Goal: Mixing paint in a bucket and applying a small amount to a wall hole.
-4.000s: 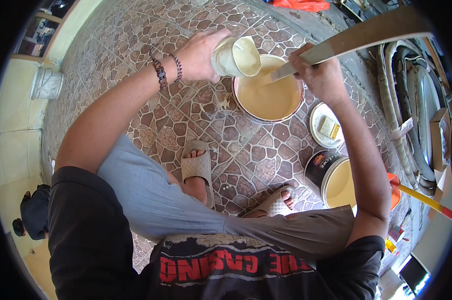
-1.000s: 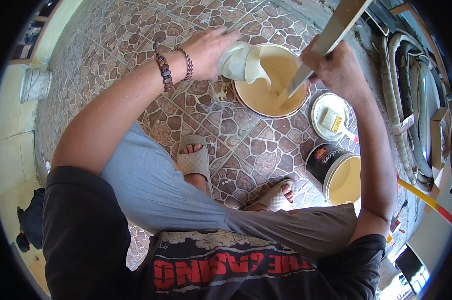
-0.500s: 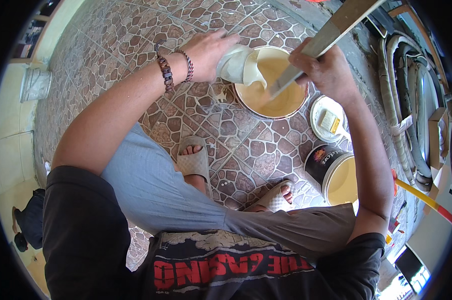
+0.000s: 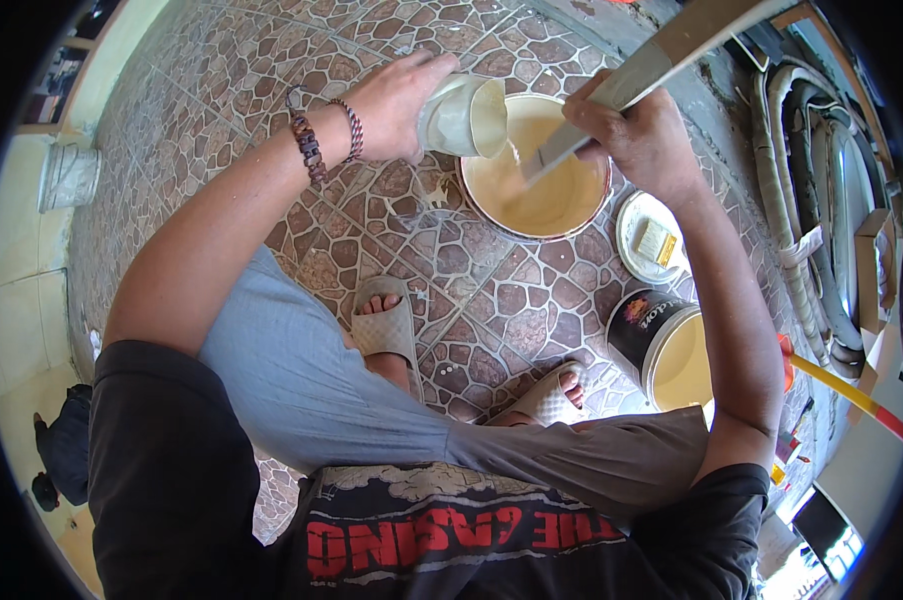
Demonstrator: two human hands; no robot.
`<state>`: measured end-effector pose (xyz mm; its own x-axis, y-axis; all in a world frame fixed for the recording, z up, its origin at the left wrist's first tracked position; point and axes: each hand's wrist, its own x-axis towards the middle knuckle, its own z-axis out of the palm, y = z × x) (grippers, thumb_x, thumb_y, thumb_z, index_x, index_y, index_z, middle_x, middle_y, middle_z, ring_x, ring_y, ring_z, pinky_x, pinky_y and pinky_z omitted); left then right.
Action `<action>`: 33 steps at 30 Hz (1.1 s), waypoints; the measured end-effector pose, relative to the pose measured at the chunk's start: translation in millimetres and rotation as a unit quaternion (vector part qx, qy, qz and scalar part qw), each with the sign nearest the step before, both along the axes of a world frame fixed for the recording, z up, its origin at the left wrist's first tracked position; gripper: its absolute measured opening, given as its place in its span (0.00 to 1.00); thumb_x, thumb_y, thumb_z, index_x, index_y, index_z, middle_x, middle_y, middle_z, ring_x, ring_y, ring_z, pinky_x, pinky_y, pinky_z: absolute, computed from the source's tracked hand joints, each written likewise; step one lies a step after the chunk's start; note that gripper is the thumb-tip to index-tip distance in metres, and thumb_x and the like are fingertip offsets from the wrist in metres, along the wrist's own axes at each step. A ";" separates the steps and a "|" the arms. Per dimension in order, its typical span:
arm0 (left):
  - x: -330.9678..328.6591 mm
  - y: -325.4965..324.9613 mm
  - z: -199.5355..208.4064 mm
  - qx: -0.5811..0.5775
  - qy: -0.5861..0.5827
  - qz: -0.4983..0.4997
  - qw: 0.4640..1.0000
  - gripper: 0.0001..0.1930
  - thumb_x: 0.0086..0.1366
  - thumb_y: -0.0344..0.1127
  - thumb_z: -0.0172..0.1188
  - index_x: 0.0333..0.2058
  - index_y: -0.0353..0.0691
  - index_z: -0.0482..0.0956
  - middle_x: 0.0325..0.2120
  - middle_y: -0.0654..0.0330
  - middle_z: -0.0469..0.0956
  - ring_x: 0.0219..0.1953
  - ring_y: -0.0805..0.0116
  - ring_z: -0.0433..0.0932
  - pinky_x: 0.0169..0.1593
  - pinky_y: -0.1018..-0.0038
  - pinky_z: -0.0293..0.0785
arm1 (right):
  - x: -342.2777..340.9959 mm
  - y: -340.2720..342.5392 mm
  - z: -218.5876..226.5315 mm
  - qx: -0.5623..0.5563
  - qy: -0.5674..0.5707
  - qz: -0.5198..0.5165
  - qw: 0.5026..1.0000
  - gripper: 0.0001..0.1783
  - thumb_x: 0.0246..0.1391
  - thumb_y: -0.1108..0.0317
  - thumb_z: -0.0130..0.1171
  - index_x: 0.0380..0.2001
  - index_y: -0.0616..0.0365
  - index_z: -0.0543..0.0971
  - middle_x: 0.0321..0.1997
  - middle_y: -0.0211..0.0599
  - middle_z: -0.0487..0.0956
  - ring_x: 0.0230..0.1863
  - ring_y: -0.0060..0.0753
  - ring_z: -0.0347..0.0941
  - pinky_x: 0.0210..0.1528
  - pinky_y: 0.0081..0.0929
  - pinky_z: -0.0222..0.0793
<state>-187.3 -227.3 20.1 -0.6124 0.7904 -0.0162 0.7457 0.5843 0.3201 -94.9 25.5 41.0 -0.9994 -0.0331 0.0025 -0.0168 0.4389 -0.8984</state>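
My left hand (image 4: pixel 396 110) is closed round a translucent plastic cup (image 4: pixel 438 120), coated pale inside. The cup tips over the left rim of a bucket (image 4: pixel 476 208), and a thin stream falls from its lip. Cream-coloured paint (image 4: pixel 571 195) fills the lower part of the bucket. Above the right rim my right hand (image 4: pixel 639 140) grips a long flat stick (image 4: pixel 651 70). Its lower end dips into the paint and is blurred; the upper end runs out past the top right of the view.
Right of the bucket, a brush (image 4: pixel 656 243) lies on a white lid (image 4: pixel 631 215). Nearer stands a dark paint pail (image 4: pixel 631 325) with cream paint inside. Hoses (image 4: pixel 786 190) and a yellow-red pole (image 4: pixel 841 388) are at far right. Another person (image 4: pixel 63 445) is at the left edge.
My left hand and the cup have shifted slightly left. The broad pale flow at the cup's lip has thinned to a narrow stream. The stick's lower end has moved a little left and up.
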 end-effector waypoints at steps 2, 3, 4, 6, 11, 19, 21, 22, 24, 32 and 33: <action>2.3 0.1 1.7 0.009 0.014 -0.001 1.000 0.43 0.26 0.26 0.70 0.49 0.39 0.63 0.44 0.53 0.69 0.48 0.52 0.70 0.53 0.65 0.70 | -6.5 4.5 -9.3 0.048 0.087 -0.008 0.995 0.11 0.46 0.66 0.55 0.26 0.65 0.78 0.22 0.46 0.78 0.23 0.34 0.78 0.28 0.26 0.74; 2.8 0.9 2.4 0.018 0.028 0.000 0.999 0.43 0.26 0.26 0.71 0.49 0.39 0.63 0.44 0.53 0.69 0.48 0.52 0.70 0.54 0.65 0.70 | -7.1 6.8 -11.0 0.095 0.174 -0.015 0.980 0.11 0.46 0.66 0.55 0.26 0.65 0.78 0.22 0.47 0.78 0.23 0.36 0.78 0.28 0.28 0.74; 2.0 -0.1 4.3 0.018 0.028 0.002 0.999 0.43 0.26 0.26 0.71 0.49 0.39 0.63 0.44 0.53 0.69 0.48 0.52 0.70 0.54 0.65 0.70 | -7.0 9.0 -6.7 0.094 0.175 -0.013 0.980 0.11 0.46 0.66 0.55 0.26 0.65 0.78 0.22 0.47 0.78 0.23 0.36 0.78 0.28 0.28 0.74; 0.1 -1.1 7.4 0.001 0.004 0.007 1.000 0.44 0.26 0.26 0.71 0.49 0.39 0.63 0.45 0.53 0.69 0.49 0.53 0.70 0.54 0.65 0.69 | -4.8 14.8 9.8 0.188 0.140 -0.025 0.972 0.12 0.46 0.65 0.57 0.26 0.66 0.78 0.21 0.49 0.78 0.24 0.37 0.78 0.29 0.30 0.74; -0.7 -3.6 4.5 0.004 0.018 0.005 1.000 0.45 0.25 0.27 0.72 0.49 0.39 0.63 0.44 0.52 0.69 0.49 0.52 0.70 0.54 0.65 0.69 | 2.3 1.9 19.5 0.169 -0.039 -0.017 0.985 0.12 0.45 0.65 0.55 0.25 0.66 0.78 0.20 0.47 0.77 0.23 0.36 0.78 0.29 0.32 0.73; 0.3 0.8 7.7 -0.012 -0.008 0.013 1.000 0.44 0.26 0.26 0.71 0.49 0.39 0.62 0.44 0.52 0.69 0.48 0.52 0.70 0.54 0.65 0.69 | 1.7 4.5 17.9 0.160 0.056 -0.016 0.985 0.11 0.46 0.68 0.54 0.26 0.67 0.77 0.18 0.44 0.76 0.21 0.32 0.76 0.27 0.28 0.72; -0.2 -1.7 6.8 -0.008 -0.004 0.009 1.000 0.44 0.26 0.24 0.71 0.49 0.38 0.62 0.44 0.52 0.69 0.48 0.52 0.70 0.54 0.65 0.69 | 4.1 -0.9 21.8 0.178 0.002 -0.019 0.984 0.10 0.46 0.68 0.54 0.26 0.67 0.77 0.18 0.44 0.76 0.21 0.32 0.76 0.27 0.27 0.72; 0.2 -1.4 6.1 -0.008 -0.004 0.007 1.000 0.44 0.26 0.24 0.71 0.49 0.38 0.62 0.44 0.52 0.69 0.48 0.52 0.70 0.54 0.65 0.69 | 5.7 -7.4 21.5 0.107 -0.024 -0.010 0.994 0.10 0.46 0.68 0.54 0.26 0.67 0.77 0.19 0.46 0.76 0.22 0.33 0.77 0.27 0.28 0.72; 1.2 -2.1 4.9 -0.011 0.004 0.016 1.000 0.44 0.26 0.24 0.71 0.49 0.38 0.62 0.44 0.52 0.69 0.49 0.52 0.70 0.54 0.65 0.69 | 2.9 -13.0 11.7 -0.003 -0.014 0.025 1.000 0.10 0.45 0.69 0.54 0.26 0.67 0.77 0.21 0.50 0.77 0.24 0.39 0.77 0.28 0.29 0.72; 9.6 8.2 7.3 -0.054 -0.016 0.015 0.998 0.45 0.27 0.24 0.71 0.50 0.38 0.62 0.45 0.52 0.67 0.49 0.51 0.70 0.53 0.64 0.71 | -8.4 11.7 18.4 0.193 0.070 -0.026 0.978 0.13 0.45 0.66 0.57 0.26 0.70 0.77 0.20 0.55 0.76 0.24 0.47 0.76 0.28 0.32 0.73; 11.2 9.1 8.2 -0.079 -0.017 0.020 0.997 0.45 0.27 0.24 0.71 0.51 0.38 0.61 0.44 0.52 0.67 0.48 0.51 0.70 0.52 0.64 0.71 | -6.4 12.4 22.2 0.244 0.029 -0.025 0.969 0.14 0.45 0.66 0.57 0.26 0.71 0.77 0.20 0.55 0.76 0.23 0.47 0.76 0.28 0.33 0.74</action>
